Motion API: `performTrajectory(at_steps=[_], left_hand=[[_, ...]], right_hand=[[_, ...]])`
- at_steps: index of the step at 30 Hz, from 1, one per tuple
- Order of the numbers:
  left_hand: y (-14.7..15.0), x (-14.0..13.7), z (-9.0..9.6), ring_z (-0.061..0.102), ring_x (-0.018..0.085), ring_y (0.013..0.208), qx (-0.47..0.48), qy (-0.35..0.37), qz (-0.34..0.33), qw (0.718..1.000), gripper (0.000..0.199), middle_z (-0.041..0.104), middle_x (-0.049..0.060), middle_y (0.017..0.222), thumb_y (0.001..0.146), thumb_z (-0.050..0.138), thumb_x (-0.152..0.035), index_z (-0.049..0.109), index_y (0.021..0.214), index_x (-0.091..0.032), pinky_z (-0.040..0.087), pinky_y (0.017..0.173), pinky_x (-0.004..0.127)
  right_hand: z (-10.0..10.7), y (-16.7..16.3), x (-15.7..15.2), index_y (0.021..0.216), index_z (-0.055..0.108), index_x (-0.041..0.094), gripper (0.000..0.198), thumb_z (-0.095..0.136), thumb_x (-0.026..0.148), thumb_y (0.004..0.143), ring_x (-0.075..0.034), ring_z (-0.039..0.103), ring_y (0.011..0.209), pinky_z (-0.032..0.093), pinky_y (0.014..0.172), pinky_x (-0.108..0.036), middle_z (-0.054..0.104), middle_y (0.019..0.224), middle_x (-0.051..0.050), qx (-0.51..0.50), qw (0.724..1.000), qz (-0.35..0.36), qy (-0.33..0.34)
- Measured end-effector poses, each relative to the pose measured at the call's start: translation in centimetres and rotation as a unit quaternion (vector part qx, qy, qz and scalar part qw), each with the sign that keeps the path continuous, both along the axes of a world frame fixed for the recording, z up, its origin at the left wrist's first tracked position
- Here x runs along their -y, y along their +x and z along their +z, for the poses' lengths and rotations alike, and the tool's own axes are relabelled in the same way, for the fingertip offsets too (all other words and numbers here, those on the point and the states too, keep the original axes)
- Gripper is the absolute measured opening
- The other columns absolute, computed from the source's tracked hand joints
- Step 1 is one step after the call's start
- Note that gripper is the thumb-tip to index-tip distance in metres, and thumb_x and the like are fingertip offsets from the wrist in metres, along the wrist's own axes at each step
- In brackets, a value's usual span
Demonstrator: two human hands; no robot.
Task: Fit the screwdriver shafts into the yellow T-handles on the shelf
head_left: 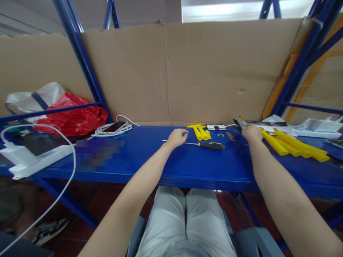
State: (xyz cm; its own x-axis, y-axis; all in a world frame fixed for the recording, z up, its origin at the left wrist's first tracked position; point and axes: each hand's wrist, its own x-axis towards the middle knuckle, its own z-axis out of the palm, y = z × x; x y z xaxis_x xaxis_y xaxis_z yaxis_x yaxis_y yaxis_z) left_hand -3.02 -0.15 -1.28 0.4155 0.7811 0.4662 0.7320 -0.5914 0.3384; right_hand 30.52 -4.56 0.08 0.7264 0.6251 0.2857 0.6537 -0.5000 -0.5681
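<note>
My left hand (178,137) rests above the blue tabletop (150,157) with its fingers curled. Whatever it may hold is hidden. Past it on both sides runs the thin shaft of a screwdriver (211,146) with a black and yellow handle. Further right, my right hand (252,133) is closed on a flat, dark, blade-like piece (238,124), tilted upward. Yellow T-shaped plastic parts (198,132) lie between the hands at the back. Near them are small silvery bits (220,135) and a flat metal strip (230,136).
Several yellow tube-like handles (297,144) lie to the right, before a white power strip (316,132). At left are a coiled white cable with a phone (115,127), a red plastic bag (72,116) and another power strip (44,162). Cardboard (200,71) stands behind.
</note>
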Motion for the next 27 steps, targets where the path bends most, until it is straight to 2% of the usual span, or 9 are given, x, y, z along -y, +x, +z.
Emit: performTrajectory(at_steps=[4, 7, 11, 15, 19, 22, 27], left_hand=[[0.0, -0.3, -0.2, 0.074, 0.024, 0.106, 0.014, 0.003, -0.008, 1.0, 0.034, 0.079, 0.009, 0.111, 0.089, 0.056, -0.014, 0.079, 0.113, -0.017, 0.056, 0.101, 0.035], [0.0, -0.4, -0.3, 0.072, 0.025, 0.11, 0.028, 0.005, -0.005, 1.0, 0.04, 0.078, 0.012, 0.113, 0.089, 0.056, -0.014, 0.073, 0.124, -0.014, 0.054, 0.103, 0.038], [0.1, -0.7, -0.5, 0.062, 0.027, 0.129, 0.081, 0.041, -0.014, 0.996, 0.055, 0.068, 0.015, 0.136, 0.087, 0.06, -0.018, 0.058, 0.142, -0.014, 0.045, 0.114, 0.044], [0.4, -0.9, -0.7, 0.044, 0.029, 0.147, 0.132, 0.056, -0.047, 0.988, 0.064, 0.05, 0.019, 0.156, 0.091, 0.062, -0.029, 0.044, 0.151, -0.014, 0.029, 0.124, 0.046], [1.1, -0.5, -0.7, 0.033, 0.029, 0.154, 0.173, 0.03, -0.072, 0.982, 0.073, 0.036, 0.021, 0.164, 0.093, 0.062, -0.039, 0.034, 0.156, -0.015, 0.026, 0.125, 0.046], [1.8, 0.4, -0.6, 0.029, 0.028, 0.155, 0.191, 0.016, -0.084, 0.978, 0.072, 0.034, 0.019, 0.166, 0.093, 0.063, -0.042, 0.036, 0.156, -0.018, 0.026, 0.125, 0.046], [2.9, 1.0, -0.4, 0.04, 0.027, 0.15, 0.243, 0.015, -0.064, 0.968, 0.044, 0.054, 0.015, 0.153, 0.096, 0.061, -0.034, 0.059, 0.137, -0.02, 0.032, 0.123, 0.046]], right_hand=[[0.4, -0.2, -0.1, 0.137, 0.066, 0.017, 0.051, 0.052, 0.017, 0.088, -0.035, 0.063, 0.125, 0.051, 0.101, -0.049, 0.067, 0.134, -0.021, -0.021, 0.998, -0.003, 0.063], [0.7, -0.2, -0.3, 0.138, 0.064, 0.016, 0.049, 0.046, 0.019, 0.092, -0.032, 0.062, 0.125, 0.049, 0.103, -0.045, 0.067, 0.134, -0.02, -0.025, 0.994, 0.013, 0.104], [1.6, -1.0, -0.4, 0.141, 0.061, 0.015, 0.05, 0.043, 0.02, 0.094, -0.03, 0.061, 0.124, 0.047, 0.104, -0.044, 0.067, 0.132, -0.018, 0.031, 0.984, 0.057, 0.169], [2.7, -4.0, -0.3, 0.139, 0.061, 0.013, 0.05, 0.046, 0.022, 0.093, -0.03, 0.061, 0.12, 0.045, 0.106, -0.044, 0.066, 0.127, -0.019, 0.098, 0.968, 0.131, 0.192], [3.0, -8.3, -0.1, 0.134, 0.066, 0.015, 0.047, 0.051, 0.023, 0.091, -0.031, 0.063, 0.113, 0.048, 0.1, -0.044, 0.067, 0.123, -0.017, 0.137, 0.946, 0.225, 0.186], [2.7, -11.0, 0.0, 0.127, 0.07, 0.017, 0.042, 0.054, 0.024, 0.089, -0.03, 0.064, 0.11, 0.049, 0.099, -0.042, 0.07, 0.118, -0.016, 0.155, 0.927, 0.291, 0.181], [1.7, -13.7, 0.0, 0.116, 0.074, 0.022, 0.033, 0.058, 0.026, 0.087, -0.028, 0.067, 0.102, 0.051, 0.094, -0.042, 0.074, 0.111, -0.01, 0.153, 0.909, 0.353, 0.161]])
